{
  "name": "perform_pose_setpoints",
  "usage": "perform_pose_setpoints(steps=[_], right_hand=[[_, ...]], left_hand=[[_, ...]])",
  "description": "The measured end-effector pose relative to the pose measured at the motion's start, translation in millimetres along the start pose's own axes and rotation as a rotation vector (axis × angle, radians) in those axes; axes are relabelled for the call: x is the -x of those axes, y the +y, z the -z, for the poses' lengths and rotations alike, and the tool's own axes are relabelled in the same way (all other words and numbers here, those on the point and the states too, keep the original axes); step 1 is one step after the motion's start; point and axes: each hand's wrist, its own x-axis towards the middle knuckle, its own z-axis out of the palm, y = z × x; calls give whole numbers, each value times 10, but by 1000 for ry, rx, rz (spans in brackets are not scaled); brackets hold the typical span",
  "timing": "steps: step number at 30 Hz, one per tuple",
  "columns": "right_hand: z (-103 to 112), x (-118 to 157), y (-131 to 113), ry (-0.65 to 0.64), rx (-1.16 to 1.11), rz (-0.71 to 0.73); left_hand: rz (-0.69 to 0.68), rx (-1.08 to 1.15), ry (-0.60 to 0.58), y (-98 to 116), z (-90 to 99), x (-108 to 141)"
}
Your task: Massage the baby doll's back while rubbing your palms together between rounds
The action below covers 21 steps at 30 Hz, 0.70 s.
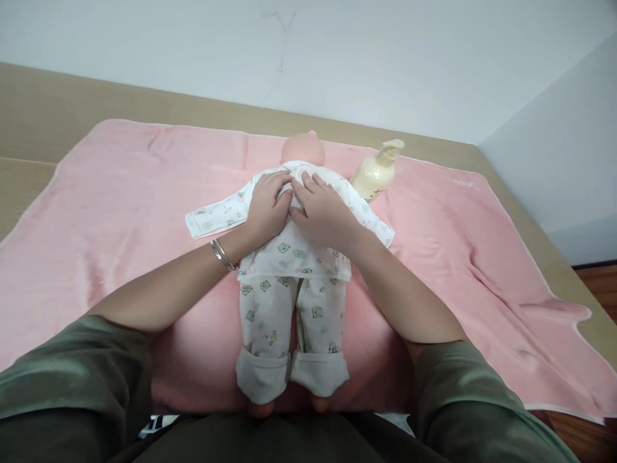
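A baby doll (303, 149) lies on the pink blanket, its head toward the wall and its feet toward me. It wears a white printed top (294, 257) and matching trousers (315, 308) with turned-up cuffs. Both my hands rest flat on the upper part of the top, side by side. My left hand (268, 199) has its fingers stretched out over the cloth. Close beside it, my right hand (322, 207) lies with its fingers spread. The doll's sleeves reach out to either side. Its feet show below the cuffs.
A cream pump bottle (375, 172) stands on the blanket beside the doll's right-hand sleeve. The pink blanket (463, 257) covers most of a wooden surface (29, 103). Behind it rises a white wall (193, 51), which meets another wall at the right.
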Motion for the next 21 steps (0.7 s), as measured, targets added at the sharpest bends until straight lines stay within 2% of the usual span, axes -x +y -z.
perform_pose_setpoints(steps=[2,4,7,10,14,18,21], right_hand=[[190,76,4,-115,-55,65],[377,149,22,-122,-145,93],[636,237,93,40,-209,49],[880,312,229,235,-195,-32],[1128,401,436,413,-270,-169],[1139,336,613,507,-297,-256],[1003,172,713,511,-150,-249]], left_hand=[[5,-1,-28,30,27,-7],[36,-13,-41,78,43,12],[79,-74,-21,198,45,113],[33,-90,-39,408,55,264],[43,79,-138,772,79,322],[89,383,-172,1074,-4,-24],[253,604,-220,1252,-73,-427]])
